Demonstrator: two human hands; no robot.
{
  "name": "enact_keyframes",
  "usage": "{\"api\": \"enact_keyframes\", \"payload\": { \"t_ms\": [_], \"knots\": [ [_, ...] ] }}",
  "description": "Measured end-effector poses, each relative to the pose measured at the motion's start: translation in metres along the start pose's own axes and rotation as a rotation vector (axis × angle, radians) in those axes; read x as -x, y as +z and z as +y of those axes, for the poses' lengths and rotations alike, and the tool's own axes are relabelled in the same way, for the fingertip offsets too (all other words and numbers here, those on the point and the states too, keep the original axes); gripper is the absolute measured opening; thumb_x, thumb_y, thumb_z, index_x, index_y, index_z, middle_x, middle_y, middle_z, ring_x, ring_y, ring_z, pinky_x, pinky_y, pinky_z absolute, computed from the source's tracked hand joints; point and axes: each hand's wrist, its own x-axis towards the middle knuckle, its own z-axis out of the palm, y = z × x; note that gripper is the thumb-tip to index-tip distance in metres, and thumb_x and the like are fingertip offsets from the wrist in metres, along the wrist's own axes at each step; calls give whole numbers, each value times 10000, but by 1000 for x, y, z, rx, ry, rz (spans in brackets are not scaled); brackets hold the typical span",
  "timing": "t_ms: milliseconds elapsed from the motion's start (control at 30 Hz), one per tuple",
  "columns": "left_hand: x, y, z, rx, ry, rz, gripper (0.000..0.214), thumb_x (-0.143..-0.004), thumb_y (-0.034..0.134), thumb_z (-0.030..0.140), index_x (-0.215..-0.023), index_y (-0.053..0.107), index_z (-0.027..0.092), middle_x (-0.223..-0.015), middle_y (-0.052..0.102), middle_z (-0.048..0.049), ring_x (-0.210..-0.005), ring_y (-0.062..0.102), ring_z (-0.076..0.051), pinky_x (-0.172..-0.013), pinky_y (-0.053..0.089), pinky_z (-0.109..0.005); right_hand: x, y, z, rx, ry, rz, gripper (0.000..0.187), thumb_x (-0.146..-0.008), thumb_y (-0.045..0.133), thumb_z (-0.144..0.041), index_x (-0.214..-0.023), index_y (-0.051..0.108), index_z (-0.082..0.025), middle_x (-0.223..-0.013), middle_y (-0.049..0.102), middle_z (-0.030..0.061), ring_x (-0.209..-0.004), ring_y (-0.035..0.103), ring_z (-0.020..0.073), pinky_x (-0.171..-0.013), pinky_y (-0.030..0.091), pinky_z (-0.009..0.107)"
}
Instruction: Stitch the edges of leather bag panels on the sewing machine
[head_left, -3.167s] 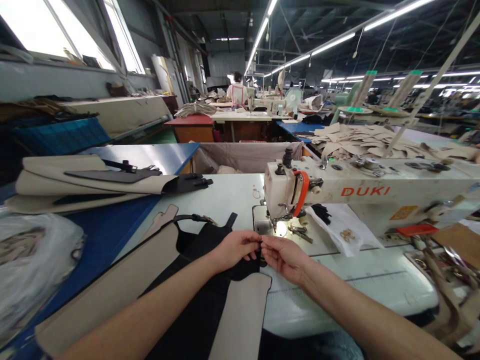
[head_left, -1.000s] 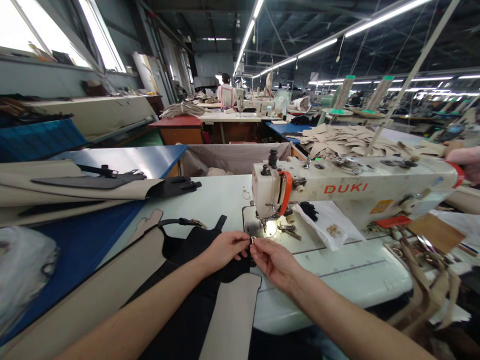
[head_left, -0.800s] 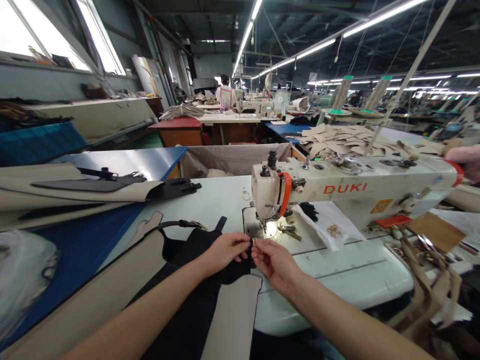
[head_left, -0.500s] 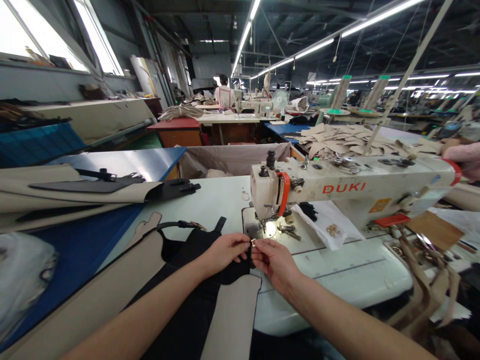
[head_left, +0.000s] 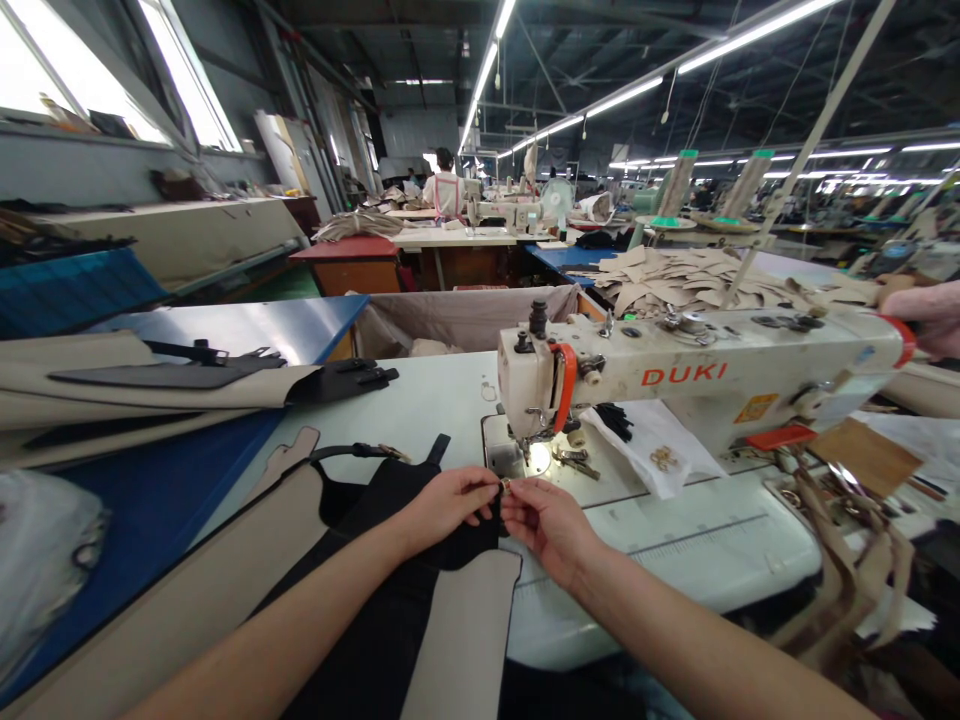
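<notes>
My left hand (head_left: pixel 450 505) and my right hand (head_left: pixel 544 520) meet fingertip to fingertip over a black fabric panel (head_left: pixel 390 600), in front of the needle of a white DUKI sewing machine (head_left: pixel 675 375). Both pinch a small metal ring (head_left: pixel 506 487) at the panel's top edge, where a short black strap seems to pass. A beige piece (head_left: pixel 461 630) lies over the black panel below my hands. Black straps with a buckle (head_left: pixel 375 450) trail off the panel's far side.
Folded beige and black pieces (head_left: pixel 150 385) are stacked on the blue table at left. A white cloth with small metal fittings (head_left: pixel 660 458) lies under the machine arm. Beige straps (head_left: pixel 847 560) hang at right. Another person's hand (head_left: pixel 926 315) rests by the machine's far end. A worker sits far back.
My hands have stayed pinched together at the same spot in front of the needle. The view has shifted slightly, and another person's hand has come into sight at the right edge.
</notes>
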Motion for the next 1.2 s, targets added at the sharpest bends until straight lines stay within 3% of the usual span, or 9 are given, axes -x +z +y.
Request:
{"api": "enact_keyframes", "payload": {
  "t_ms": [133,267,433,500,633,933,1200],
  "knots": [
    [0,1,-1,1,-8,10,267,-696,571,411,-800,584,166,-641,579,21,-626,550,-119,-531,419,-211,-3,-2,1,70,-96,7,90,-699,668,-190,-701,596,-136,-609,630,11,-493,568,82,-458,462,173],
    [0,2,-1,5,-16,26,279,-682,577,408,-814,580,162,-630,568,25,-618,551,-120,-528,422,-215,-6,-9,2,202,-328,31,100,-662,687,-208,-630,606,-160,-593,581,-13,-565,530,100,-522,443,195],
    [1,2,1,1,-5,24,240,-683,574,377,-783,593,160,-613,559,31,-605,542,-113,-523,418,-211,-7,-18,11,757,-991,-48,94,-772,564,-195,-683,595,-190,-782,606,28,-743,549,151,-656,447,256],
    [2,1,1,-3,-2,21,218,-688,568,359,-772,595,160,-601,558,34,-598,540,-110,-525,418,-210,-8,-20,15,910,-1143,-92,114,-807,512,-168,-715,575,-190,-840,612,41,-784,560,153,-701,446,267],
    [3,0,1,-7,1,17,183,-696,557,320,-774,598,160,-602,567,34,-597,542,-107,-529,418,-210,-11,-20,17,998,-1191,-109,124,-822,498,-144,-718,550,-189,-831,611,42,-778,562,153,-716,443,269],
    [3,0,0,-3,11,9,187,-689,569,312,-789,595,156,-613,575,29,-601,551,-113,-535,424,-217,-11,-20,13,907,-1181,-110,133,-785,534,-121,-672,537,-190,-756,611,24,-707,561,139,-642,448,242],
    [3,0,0,-2,11,10,212,-687,577,345,-784,591,157,-590,566,32,-584,539,-112,-528,414,-219,-11,-24,13,1034,-1434,-65,114,-823,473,-114,-753,521,-189,-819,606,58,-777,586,157,-716,487,276]
  ]
}}
